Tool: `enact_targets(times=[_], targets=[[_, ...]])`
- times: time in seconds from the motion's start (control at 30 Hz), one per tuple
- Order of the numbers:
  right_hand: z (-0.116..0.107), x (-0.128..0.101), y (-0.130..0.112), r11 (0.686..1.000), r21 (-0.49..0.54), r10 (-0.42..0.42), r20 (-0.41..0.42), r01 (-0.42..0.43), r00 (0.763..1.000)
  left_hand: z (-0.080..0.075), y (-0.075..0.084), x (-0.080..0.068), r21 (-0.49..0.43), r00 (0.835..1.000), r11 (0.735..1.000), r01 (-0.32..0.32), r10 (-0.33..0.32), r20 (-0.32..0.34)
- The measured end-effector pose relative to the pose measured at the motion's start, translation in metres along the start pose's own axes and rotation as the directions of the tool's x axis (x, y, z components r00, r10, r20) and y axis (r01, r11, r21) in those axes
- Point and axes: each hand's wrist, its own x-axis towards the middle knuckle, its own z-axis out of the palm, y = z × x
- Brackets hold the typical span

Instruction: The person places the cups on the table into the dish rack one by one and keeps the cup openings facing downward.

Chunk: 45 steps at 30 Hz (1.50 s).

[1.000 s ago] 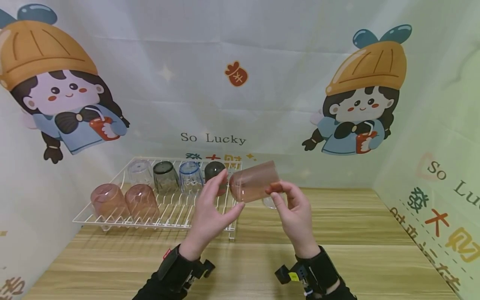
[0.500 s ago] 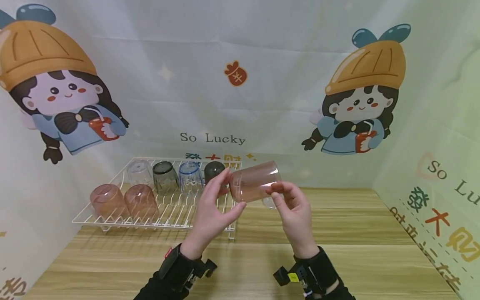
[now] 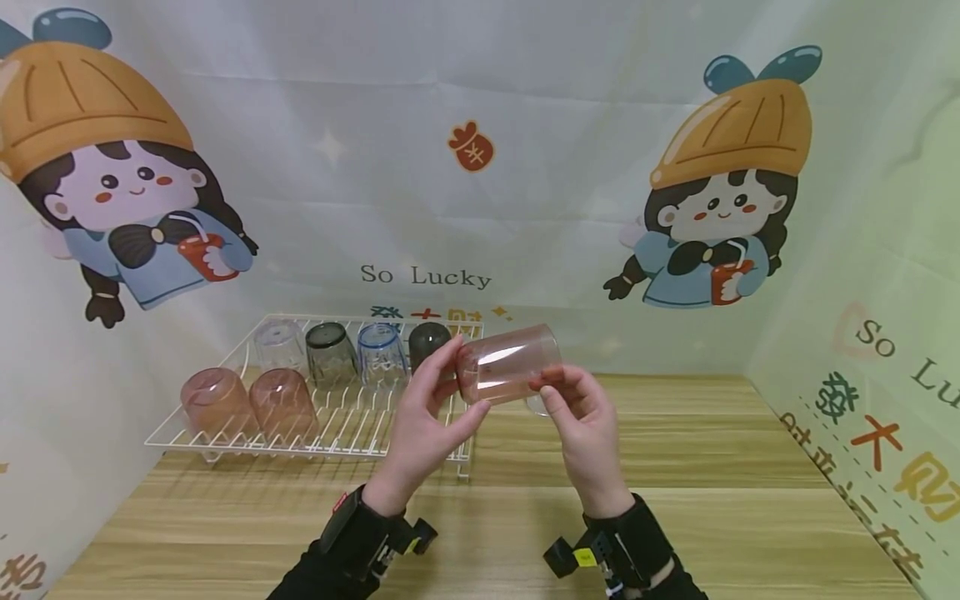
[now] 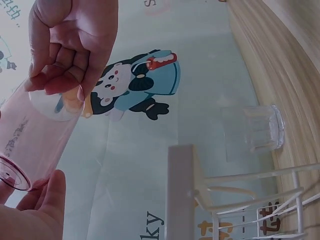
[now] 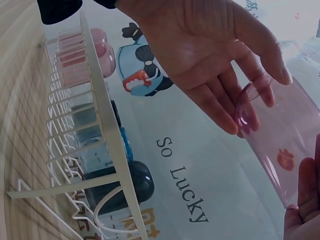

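A see-through pink drinking glass (image 3: pixel 510 362) is held tilted on its side above the table, its mouth toward the right. My left hand (image 3: pixel 427 425) grips the glass around its base, thumb below and fingers behind. At the open end, my right hand (image 3: pixel 592 437) pinches the rim between thumb and fingers. Seen from the left wrist, the right hand's fingers (image 4: pixel 65 70) reach over the rim. In the right wrist view the left hand (image 5: pixel 215 65) spans the rounded base, with small dark print showing on the glass in the left wrist view.
A white wire rack (image 3: pixel 352 454) stands at the left. On it are two pink glasses (image 3: pixel 217 404), a dark grey glass (image 3: pixel 330 354), a blue-rimmed glass (image 3: pixel 381 354), a clear one (image 3: pixel 279 346) and a black one (image 3: pixel 429 340). A clear glass (image 4: pixel 265 127) stands on the table beyond the hands.
The pink glass has turned slightly, and a bright reflection now runs along its side. My right hand has shifted a little to the left. Both hands keep their hold.
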Motion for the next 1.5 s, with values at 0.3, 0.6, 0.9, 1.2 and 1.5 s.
enact_targets(times=[0.3,0.6,0.9,1.2,1.5], targets=[[0.000,0.000,0.004,0.999,0.031,-0.013,0.015,0.012,1.000,-0.001,0.001,0.001,-0.056,1.000,0.998,0.021,-0.022,-0.005],[-0.005,0.001,0.003,0.998,0.060,-0.042,0.094,0.037,0.995,-0.003,0.001,0.001,0.000,0.999,1.000,0.028,-0.028,-0.041],[-0.017,0.004,0.003,0.997,0.015,-0.077,0.131,0.076,0.988,-0.011,0.000,-0.001,0.052,0.998,0.998,0.041,-0.039,-0.044],[-0.029,0.009,0.005,0.986,-0.087,-0.132,0.138,0.145,0.982,-0.022,0.001,-0.002,0.091,0.997,0.994,0.064,-0.061,-0.038],[-0.036,0.011,0.009,0.956,-0.223,-0.152,0.179,0.191,0.972,-0.027,0.006,-0.001,0.155,0.994,0.983,0.103,-0.096,-0.052]])
